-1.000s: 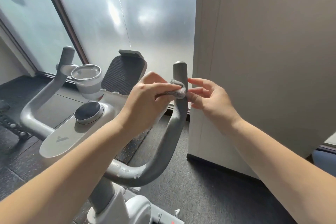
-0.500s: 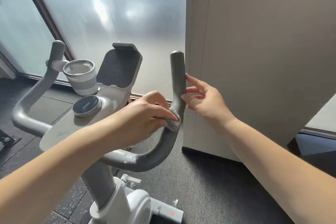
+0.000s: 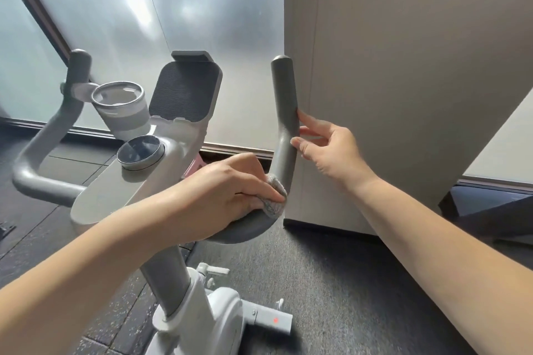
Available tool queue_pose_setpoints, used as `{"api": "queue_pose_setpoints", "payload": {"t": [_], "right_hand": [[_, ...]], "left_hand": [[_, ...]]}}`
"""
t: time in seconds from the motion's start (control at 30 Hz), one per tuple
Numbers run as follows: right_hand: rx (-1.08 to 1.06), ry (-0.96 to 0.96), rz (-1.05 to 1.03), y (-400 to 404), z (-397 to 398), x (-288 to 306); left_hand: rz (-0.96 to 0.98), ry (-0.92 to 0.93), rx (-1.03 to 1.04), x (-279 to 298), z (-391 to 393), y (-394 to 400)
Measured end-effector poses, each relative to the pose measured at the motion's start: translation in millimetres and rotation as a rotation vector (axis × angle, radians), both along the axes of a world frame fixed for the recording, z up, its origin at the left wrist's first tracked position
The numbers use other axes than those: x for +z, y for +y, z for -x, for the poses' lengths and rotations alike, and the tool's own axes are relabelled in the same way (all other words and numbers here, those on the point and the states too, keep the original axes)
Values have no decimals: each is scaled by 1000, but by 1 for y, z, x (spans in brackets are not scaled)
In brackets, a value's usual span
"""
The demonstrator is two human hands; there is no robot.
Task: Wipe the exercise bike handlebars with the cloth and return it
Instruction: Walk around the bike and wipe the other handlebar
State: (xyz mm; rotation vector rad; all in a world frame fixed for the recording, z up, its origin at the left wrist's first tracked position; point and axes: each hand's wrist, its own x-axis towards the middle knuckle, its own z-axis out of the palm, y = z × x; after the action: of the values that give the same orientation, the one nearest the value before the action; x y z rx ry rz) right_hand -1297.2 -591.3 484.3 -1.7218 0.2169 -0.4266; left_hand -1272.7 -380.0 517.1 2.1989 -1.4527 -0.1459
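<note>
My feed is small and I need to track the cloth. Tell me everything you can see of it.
The cloth is a small grey wad with a ribbed or knitted look, bunched up rather than spread. Only its rounded edge shows; the rest is hidden under the left hand, whose fingers curl round it and press it against the inner bend of the right handlebar, low on the grey grip. The right hand does not touch it; its fingertips rest on the bar higher up.

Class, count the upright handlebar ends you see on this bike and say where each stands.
2. The left handlebar end rises beside the cup holder. The right handlebar end stands by the white panel, touched by the right hand. None seems hidden.
</note>
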Motion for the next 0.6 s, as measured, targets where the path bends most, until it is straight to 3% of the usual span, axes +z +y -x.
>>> {"api": "queue_pose_setpoints", "payload": {"t": [0.23,0.37,0.53,0.6], "right_hand": [[-11,36,52,1,2,5],[-15,46,58,0,1,3],[-48,17,76,6,4,-5],[-29,14,110,10,7,-7]], "left_hand": [[308,74,250,9,-17,-37],[180,-56,110,0,-6,-37],[-22,-60,66,15,9,-4],[69,-61,159,17,12,1]]}}
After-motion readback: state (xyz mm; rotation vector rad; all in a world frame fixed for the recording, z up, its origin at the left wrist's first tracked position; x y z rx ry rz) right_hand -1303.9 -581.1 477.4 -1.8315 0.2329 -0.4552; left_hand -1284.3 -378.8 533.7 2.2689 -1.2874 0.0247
